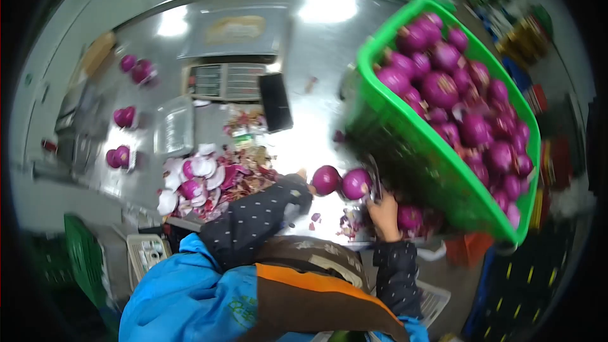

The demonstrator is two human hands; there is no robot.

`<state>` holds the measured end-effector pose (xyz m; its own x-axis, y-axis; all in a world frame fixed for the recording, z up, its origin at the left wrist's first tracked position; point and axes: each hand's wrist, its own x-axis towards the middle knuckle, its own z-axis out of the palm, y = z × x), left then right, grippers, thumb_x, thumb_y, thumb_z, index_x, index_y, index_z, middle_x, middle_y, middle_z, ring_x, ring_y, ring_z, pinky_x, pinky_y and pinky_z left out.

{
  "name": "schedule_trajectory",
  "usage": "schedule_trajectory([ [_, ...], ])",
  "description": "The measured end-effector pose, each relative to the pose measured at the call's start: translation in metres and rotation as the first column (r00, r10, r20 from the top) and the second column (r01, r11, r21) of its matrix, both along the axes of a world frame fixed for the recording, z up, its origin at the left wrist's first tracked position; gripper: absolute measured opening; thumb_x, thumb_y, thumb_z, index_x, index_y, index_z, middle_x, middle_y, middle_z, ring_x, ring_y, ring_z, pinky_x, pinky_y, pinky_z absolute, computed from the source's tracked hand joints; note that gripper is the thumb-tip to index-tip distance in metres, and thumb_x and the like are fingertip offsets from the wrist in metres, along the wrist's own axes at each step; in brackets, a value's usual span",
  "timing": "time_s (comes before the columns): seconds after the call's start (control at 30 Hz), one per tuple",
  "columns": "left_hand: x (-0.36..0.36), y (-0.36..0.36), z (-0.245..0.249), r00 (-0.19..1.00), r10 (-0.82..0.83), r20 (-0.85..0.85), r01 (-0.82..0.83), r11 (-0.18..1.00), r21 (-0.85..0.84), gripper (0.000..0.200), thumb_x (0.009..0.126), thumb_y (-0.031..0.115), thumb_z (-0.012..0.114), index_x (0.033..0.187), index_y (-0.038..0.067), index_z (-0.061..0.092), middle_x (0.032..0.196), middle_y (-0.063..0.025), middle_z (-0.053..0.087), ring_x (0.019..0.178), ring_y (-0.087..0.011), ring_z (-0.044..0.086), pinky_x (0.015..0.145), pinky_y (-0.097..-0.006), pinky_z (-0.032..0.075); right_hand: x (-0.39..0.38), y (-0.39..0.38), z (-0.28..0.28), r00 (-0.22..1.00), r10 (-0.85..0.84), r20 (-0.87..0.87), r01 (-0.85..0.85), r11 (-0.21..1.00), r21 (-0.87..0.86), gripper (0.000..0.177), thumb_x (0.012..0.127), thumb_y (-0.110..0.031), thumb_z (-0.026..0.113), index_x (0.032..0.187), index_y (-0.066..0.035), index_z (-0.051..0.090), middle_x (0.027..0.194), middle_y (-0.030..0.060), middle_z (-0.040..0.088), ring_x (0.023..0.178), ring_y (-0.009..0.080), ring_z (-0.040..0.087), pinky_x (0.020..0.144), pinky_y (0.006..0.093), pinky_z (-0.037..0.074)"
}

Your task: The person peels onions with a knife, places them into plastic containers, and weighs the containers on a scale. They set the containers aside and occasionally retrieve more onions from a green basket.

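Observation:
Two purple onions sit side by side over the metal table, the left one [326, 180] and the right one [356, 183]. My left hand [306, 180] is at the left edge of the left onion, its fingers mostly hidden by the dark dotted sleeve. Beside the right onion, my right hand [384, 213] is closed at a thin shiny object [376, 177], too blurred to name. Small purple peel scraps [349, 221] lie near this hand. Further right, another onion [410, 216] lies in the shade under the crate.
A tilted green crate [405, 123] full of onions stands at the right. Onion peel [247, 174] and cut pieces [195, 180] cover the table's left front. Behind them are a scale [225, 81], a black box-like object [275, 102] and a clear tray [174, 128]. Paired onions [125, 117] lie far left.

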<state>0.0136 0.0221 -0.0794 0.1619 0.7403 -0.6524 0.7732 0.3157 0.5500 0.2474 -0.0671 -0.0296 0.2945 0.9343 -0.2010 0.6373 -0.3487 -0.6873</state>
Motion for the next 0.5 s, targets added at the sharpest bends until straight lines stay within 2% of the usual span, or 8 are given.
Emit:
schedule_trajectory([
  [0.13, 0.007, -0.016, 0.002, 0.982, 0.130, 0.135, -0.130, 0.991, -0.007, 0.034, 0.065, 0.007, 0.065, 0.095, 0.000, 0.052, 0.076, -0.0133, 0.059, 0.065, -0.0285, 0.063, 0.058, -0.0364, 0.054, -0.002, 0.001, 0.007, 0.986, 0.154, 0.069, -0.152, 0.987, -0.045, 0.021, 0.082, -0.008, 0.057, 0.098, 0.004, 0.063, 0.076, 0.0149, 0.064, 0.068, 0.0191, 0.058, 0.067, 0.0324, 0.046],
  [0.17, 0.006, -0.020, 0.006, 0.964, 0.192, 0.186, -0.193, 0.981, -0.010, 0.032, 0.065, 0.006, 0.065, 0.094, 0.000, 0.052, 0.075, -0.0128, 0.058, 0.064, -0.0283, 0.063, 0.057, -0.0364, 0.054, 0.006, -0.009, -0.020, 0.976, 0.216, -0.030, -0.199, 0.937, 0.288, 0.019, 0.081, -0.005, 0.057, 0.097, 0.005, 0.062, 0.071, 0.0122, 0.060, 0.065, 0.0169, 0.053, 0.065, 0.0318, 0.045],
  [0.2, 0.004, -0.022, 0.009, 0.933, 0.260, 0.250, -0.264, 0.964, -0.020, 0.031, 0.064, 0.005, 0.064, 0.092, 0.001, 0.052, 0.074, -0.0124, 0.058, 0.063, -0.0280, 0.063, 0.056, -0.0364, 0.054, 0.005, -0.006, -0.014, 0.978, 0.146, -0.152, -0.118, 0.977, 0.180, 0.021, 0.080, -0.002, 0.056, 0.099, 0.006, 0.060, 0.076, 0.0140, 0.062, 0.068, 0.0168, 0.054, 0.067, 0.0320, 0.045],
  [0.27, -0.008, -0.027, 0.021, 0.823, 0.384, 0.418, -0.399, 0.915, -0.055, 0.028, 0.064, 0.003, 0.063, 0.089, 0.002, 0.051, 0.072, -0.0116, 0.057, 0.062, -0.0275, 0.063, 0.055, -0.0365, 0.054, 0.010, -0.011, -0.020, 0.935, 0.275, 0.225, -0.340, 0.877, 0.339, 0.024, 0.078, 0.002, 0.054, 0.100, 0.009, 0.057, 0.076, 0.0121, 0.058, 0.070, 0.0145, 0.052, 0.066, 0.0320, 0.044],
  [0.33, -0.025, -0.033, 0.029, 0.639, 0.475, 0.605, -0.534, 0.840, -0.096, 0.025, 0.063, 0.001, 0.061, 0.086, 0.002, 0.051, 0.070, -0.0107, 0.056, 0.060, -0.0270, 0.062, 0.053, -0.0366, 0.054, -0.025, -0.002, 0.037, 0.950, 0.146, -0.275, -0.066, 0.957, 0.282, 0.023, 0.078, 0.002, 0.054, 0.100, 0.008, 0.056, 0.074, 0.0087, 0.055, 0.068, 0.0140, 0.051, 0.064, 0.0300, 0.044],
  [0.4, -0.057, -0.031, 0.043, 0.462, 0.524, 0.716, -0.623, 0.766, -0.159, 0.022, 0.063, -0.002, 0.060, 0.082, 0.003, 0.050, 0.068, -0.0098, 0.055, 0.058, -0.0265, 0.062, 0.051, -0.0367, 0.054, -0.050, 0.020, 0.074, 0.931, 0.253, -0.264, -0.185, 0.948, 0.258, 0.021, 0.079, 0.002, 0.054, 0.099, 0.008, 0.056, 0.072, 0.0058, 0.053, 0.066, 0.0123, 0.049, 0.060, 0.0275, 0.042],
  [0.43, -0.077, -0.026, 0.062, 0.552, 0.572, 0.607, -0.598, 0.778, -0.190, 0.061, 0.067, -0.017, 0.052, 0.124, 0.001, 0.043, 0.114, -0.0121, 0.054, 0.102, -0.0262, 0.059, 0.078, -0.0387, 0.059, -0.070, 0.035, 0.081, 0.905, 0.378, -0.197, -0.271, 0.867, 0.419, 0.019, 0.079, 0.001, 0.054, 0.098, 0.006, 0.056, 0.068, 0.0038, 0.050, 0.061, 0.0106, 0.046, 0.055, 0.0268, 0.039],
  [0.5, -0.128, -0.023, 0.089, 0.250, 0.728, 0.638, -0.687, 0.598, -0.413, 0.055, 0.068, -0.018, 0.052, 0.118, 0.005, 0.045, 0.110, -0.0093, 0.052, 0.099, -0.0242, 0.060, 0.075, -0.0431, 0.060, -0.116, 0.065, 0.102, 0.859, 0.477, -0.188, -0.388, 0.844, 0.369, 0.018, 0.080, 0.000, 0.055, 0.098, 0.005, 0.057, 0.065, 0.0043, 0.051, 0.059, 0.0102, 0.047, 0.052, 0.0278, 0.038],
])
